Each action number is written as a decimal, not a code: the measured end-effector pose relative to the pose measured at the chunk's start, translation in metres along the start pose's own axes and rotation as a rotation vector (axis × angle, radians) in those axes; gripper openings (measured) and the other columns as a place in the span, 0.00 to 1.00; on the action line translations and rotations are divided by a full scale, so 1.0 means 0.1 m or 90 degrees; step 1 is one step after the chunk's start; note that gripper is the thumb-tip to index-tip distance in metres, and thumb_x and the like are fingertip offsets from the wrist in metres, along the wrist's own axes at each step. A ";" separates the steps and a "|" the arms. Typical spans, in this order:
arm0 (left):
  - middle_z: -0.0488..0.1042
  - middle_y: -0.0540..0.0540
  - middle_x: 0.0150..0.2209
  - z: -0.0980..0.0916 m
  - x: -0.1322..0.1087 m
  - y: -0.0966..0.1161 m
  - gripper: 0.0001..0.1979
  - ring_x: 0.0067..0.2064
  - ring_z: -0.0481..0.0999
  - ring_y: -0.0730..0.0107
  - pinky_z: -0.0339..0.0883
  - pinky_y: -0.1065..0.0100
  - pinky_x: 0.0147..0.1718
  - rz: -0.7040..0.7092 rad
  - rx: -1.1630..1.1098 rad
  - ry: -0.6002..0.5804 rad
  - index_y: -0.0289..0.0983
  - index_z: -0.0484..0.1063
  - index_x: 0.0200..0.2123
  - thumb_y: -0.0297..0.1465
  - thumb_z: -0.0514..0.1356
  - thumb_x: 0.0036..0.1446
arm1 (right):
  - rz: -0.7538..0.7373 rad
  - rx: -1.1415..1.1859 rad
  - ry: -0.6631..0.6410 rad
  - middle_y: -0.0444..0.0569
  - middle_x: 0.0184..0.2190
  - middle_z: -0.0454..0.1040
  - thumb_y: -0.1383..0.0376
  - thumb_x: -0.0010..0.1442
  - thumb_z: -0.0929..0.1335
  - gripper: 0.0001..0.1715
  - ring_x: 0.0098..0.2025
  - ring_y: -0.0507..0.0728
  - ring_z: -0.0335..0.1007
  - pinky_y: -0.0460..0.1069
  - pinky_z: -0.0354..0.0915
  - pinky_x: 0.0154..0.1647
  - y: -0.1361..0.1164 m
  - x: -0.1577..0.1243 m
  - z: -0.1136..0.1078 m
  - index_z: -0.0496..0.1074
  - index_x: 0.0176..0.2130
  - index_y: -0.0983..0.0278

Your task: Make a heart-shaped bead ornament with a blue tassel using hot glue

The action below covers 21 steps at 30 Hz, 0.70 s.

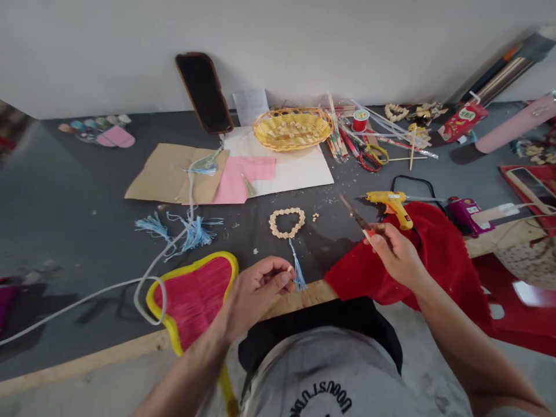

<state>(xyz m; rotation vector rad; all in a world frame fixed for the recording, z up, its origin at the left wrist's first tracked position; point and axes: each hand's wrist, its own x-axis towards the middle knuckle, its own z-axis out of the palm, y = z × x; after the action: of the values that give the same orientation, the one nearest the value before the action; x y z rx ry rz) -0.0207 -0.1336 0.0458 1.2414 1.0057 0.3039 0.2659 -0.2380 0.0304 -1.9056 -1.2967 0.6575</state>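
Observation:
My right hand (393, 252) grips a narrow, pointed dark-bladed tool (357, 215) with a red handle; its exact kind is unclear. Between thumb and fingertips, my left hand (268, 281) pinches a tiny pale piece (289, 269). Just beyond that hand lies a heart-shaped ring of cream beads or shells (286, 223), with a light blue tassel (298, 266) hanging toward me. A few small cream bits (315, 217) sit to the ring's right. Under my right wrist spreads a red cloth (443, 255), and a yellow glue gun (391, 204) rests at its far edge.
A yellow wicker basket (293, 128) holds cream pieces at the back. Left are blue tassels (197, 233), a white cable (152, 266) and a pink, yellow-edged piece (195, 289). Scissors (376, 155), a juice box (464, 120) and a pink bottle (516, 123) stand or lie right.

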 end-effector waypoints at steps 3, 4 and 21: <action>0.76 0.48 0.30 0.02 0.09 0.05 0.15 0.32 0.77 0.69 0.74 0.68 0.32 -0.006 0.000 -0.006 0.36 0.72 0.33 0.43 0.63 0.53 | 0.099 0.183 -0.039 0.48 0.39 0.77 0.53 0.57 0.72 0.18 0.38 0.57 0.74 0.52 0.71 0.39 -0.04 0.03 -0.02 0.69 0.43 0.59; 0.76 0.48 0.30 0.03 0.12 0.06 0.15 0.32 0.77 0.69 0.75 0.67 0.32 -0.004 -0.005 -0.006 0.36 0.72 0.34 0.43 0.64 0.53 | 0.124 0.226 -0.054 0.47 0.38 0.77 0.54 0.54 0.74 0.19 0.37 0.56 0.74 0.52 0.71 0.39 -0.06 0.03 -0.01 0.69 0.41 0.59; 0.76 0.48 0.31 0.10 0.42 0.16 0.18 0.27 0.76 0.74 0.74 0.72 0.27 0.032 -0.158 0.036 0.34 0.75 0.35 0.43 0.68 0.50 | -0.272 -0.246 -0.197 0.62 0.67 0.59 0.75 0.59 0.61 0.16 0.66 0.68 0.59 0.68 0.66 0.58 -0.30 -0.23 0.24 0.69 0.46 0.63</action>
<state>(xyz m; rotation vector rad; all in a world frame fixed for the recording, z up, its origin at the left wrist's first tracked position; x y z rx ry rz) 0.0160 -0.1056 0.0403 1.0377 0.9544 0.4896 0.2228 -0.2461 0.0405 -1.7670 -2.0808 0.5156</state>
